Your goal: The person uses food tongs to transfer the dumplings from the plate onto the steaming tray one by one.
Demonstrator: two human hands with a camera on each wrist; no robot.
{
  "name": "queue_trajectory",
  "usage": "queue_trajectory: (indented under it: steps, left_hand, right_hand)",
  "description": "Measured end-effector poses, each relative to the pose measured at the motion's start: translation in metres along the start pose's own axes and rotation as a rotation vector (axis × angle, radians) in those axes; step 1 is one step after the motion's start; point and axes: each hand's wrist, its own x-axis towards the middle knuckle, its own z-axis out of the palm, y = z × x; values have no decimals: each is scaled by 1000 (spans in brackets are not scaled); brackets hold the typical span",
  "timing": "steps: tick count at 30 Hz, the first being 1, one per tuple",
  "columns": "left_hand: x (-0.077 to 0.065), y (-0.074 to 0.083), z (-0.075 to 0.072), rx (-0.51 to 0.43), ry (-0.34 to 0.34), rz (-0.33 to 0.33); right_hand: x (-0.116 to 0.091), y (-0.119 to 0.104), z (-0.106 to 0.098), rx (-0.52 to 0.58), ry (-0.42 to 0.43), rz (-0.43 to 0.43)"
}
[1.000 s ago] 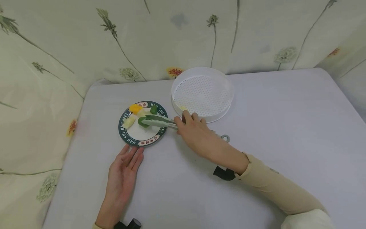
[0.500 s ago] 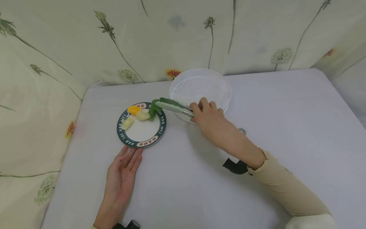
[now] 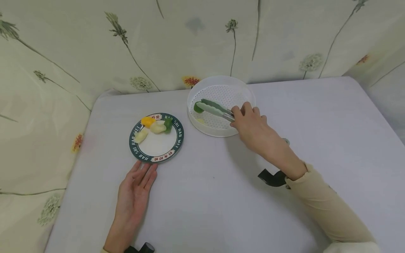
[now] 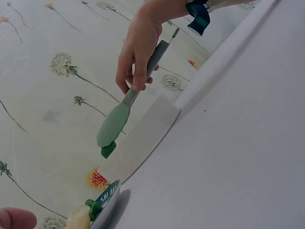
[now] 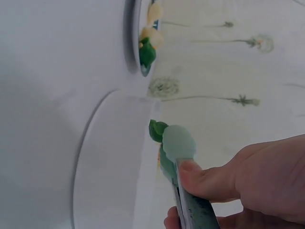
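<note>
In the upper middle of the head frame, gripping the tongs [image 3: 209, 108] with the right hand [image 3: 253, 128], over the white perforated tray [image 3: 216, 131], with a green piece [image 3: 198, 107] at the tips. Carried there from the plate [image 3: 157, 146], left of centre, within the last second; so probably across, though not yet let go. Resting the left hand [image 3: 136, 186] palm up, fingers loosely extended at the plate's lower rim, well apart from the right. Leaving another green piece [image 3: 168, 124] on the plate, beside yellow and pale ones.

right grip [image 3: 253, 130]: moved rightward | tongs [image 3: 210, 109]: plate [image 3: 158, 144] to over white sieve [image 3: 212, 131] | green piece [image 3: 197, 108]: carried off plate
</note>
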Motion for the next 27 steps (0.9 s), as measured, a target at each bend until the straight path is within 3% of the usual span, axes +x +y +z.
queue_trajectory:
  steps: [21, 27]
  left_hand:
    - [1, 0, -1, -16, -8, 6]
    - [0, 0, 0, -5, -16, 5]
  right_hand:
    - [-3, 8, 10, -104, -44, 22]
    - [-8, 6, 8, -131, 16, 18]
